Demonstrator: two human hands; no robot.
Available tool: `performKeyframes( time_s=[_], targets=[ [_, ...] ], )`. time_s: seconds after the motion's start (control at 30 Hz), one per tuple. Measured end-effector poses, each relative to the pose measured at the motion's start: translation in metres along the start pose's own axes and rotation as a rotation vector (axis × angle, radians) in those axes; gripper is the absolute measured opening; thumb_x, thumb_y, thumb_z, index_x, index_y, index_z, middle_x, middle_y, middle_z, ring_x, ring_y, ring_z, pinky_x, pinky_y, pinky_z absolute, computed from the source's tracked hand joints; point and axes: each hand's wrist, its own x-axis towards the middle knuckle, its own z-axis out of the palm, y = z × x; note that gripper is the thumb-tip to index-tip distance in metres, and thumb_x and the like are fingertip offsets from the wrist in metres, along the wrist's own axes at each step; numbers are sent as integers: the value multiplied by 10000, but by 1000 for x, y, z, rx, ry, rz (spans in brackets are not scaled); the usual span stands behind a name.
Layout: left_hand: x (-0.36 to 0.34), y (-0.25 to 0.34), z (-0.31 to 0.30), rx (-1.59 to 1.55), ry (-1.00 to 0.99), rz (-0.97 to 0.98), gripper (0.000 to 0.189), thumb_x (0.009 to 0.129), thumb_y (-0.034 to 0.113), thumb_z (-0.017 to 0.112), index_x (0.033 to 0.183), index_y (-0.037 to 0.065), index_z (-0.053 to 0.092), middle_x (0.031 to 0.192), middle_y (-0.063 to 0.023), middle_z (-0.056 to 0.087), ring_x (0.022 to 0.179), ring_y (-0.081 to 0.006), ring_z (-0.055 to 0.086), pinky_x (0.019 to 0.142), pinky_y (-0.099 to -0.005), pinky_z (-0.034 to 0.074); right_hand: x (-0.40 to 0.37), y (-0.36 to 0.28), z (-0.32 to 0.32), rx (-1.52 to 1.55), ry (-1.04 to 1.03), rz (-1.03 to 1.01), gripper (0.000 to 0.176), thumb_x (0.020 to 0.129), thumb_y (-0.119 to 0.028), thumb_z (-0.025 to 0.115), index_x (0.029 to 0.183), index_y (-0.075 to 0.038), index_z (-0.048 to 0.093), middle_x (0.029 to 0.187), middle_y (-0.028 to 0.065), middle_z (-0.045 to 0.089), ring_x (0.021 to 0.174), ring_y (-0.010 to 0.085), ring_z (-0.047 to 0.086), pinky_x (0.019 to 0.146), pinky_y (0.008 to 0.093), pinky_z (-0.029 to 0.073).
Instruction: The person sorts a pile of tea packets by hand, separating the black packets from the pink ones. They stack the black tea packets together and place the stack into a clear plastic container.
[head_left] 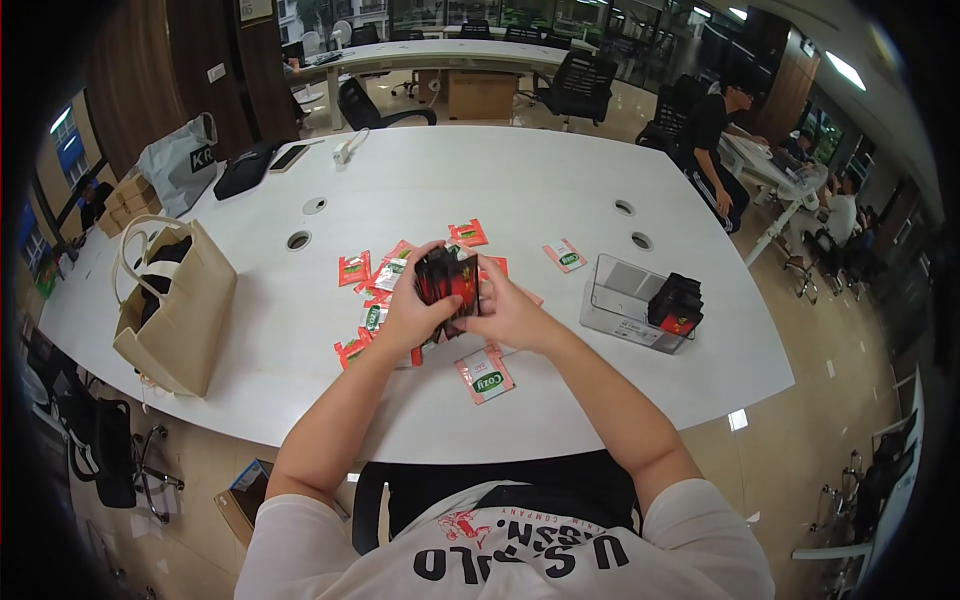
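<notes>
Between both hands is a stack of black-and-red sachets (446,280), held above the table. My left hand (414,305) wraps its left side, with the thumb across the front. My right hand (508,312) grips the right side, its fingers curled at the edge. Under and around the hands lie several red-and-white tea sachets (354,268), loosely scattered. A pale pink Cozy sachet (486,375) lies nearest me, and another sachet (565,255) sits apart to the right. The clear plastic organizer (625,310) at the right has more black sachets (677,305) upright in its right end.
A cream tote bag (185,310) stands on the left of the white table (420,185). Behind it are a grey bag (180,165), a black pouch (245,170), a phone (289,158) and a white plug (345,150). A seated person (712,150) is beyond the right edge.
</notes>
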Motion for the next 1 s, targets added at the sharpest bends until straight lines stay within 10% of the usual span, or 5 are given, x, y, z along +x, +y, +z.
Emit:
performKeyframes(
  time_s=[0.27, 0.3, 0.4, 0.57, 1.0],
  targets=[
    [-31, 27, 35, -641, -269, -693, 641, 865, 217, 625, 1457, 12, 491, 1145, -190, 715, 938, -326, 752, 665, -537, 656, -84, 3, 15, -348, 250, -42, 1245, 927, -403, 812, 1651, -21, -127, 1288, 273, 667, 1179, 379, 691, 1022, 459, 542],
    [-34, 29, 35, -633, -394, -758, 675, 863, 335, 562, 1459, 21, 514, 1211, -220, 707, 978, -354, 747, 894, -458, 628, -92, 0, 16, -252, 286, -12, 1320, 878, -518, 833, 1646, 14, -99, 1398, 313, 586, 1260, 427, 641, 1069, 484, 503],
    [-31, 20, 36, -826, -249, -791, 616, 861, 357, 585, 1366, 6, 573, 1123, -211, 726, 876, -372, 747, 606, -580, 635, -111, 9, 13, -678, 343, -136, 1386, 805, -526, 890, 1651, 23, -61, 1563, 334, 417, 1414, 465, 493, 1149, 498, 424],
    [-7, 14, 6, -859, 66, -599, 568, 849, 417, 592, 1259, 28, 642, 1073, -161, 741, 926, -314, 741, 823, -487, 621, -110, 38, 30, -1233, 255, 148, 1424, 724, -815, 765, 1671, -5, 77, 1695, 350, 102, 1552, 581, 114, 1250, 635, 166],
    [11, 8, -27, -887, 217, -404, 464, 902, 424, 544, 1112, 38, 693, 967, -126, 749, 846, -274, 732, 773, -428, 627, 32, 72, 33, -1135, 394, -199, 994, 915, -610, 684, 1605, -1, 308, 1591, 289, 376, 1524, 456, 301, 1246, 509, 297]
  ],
)
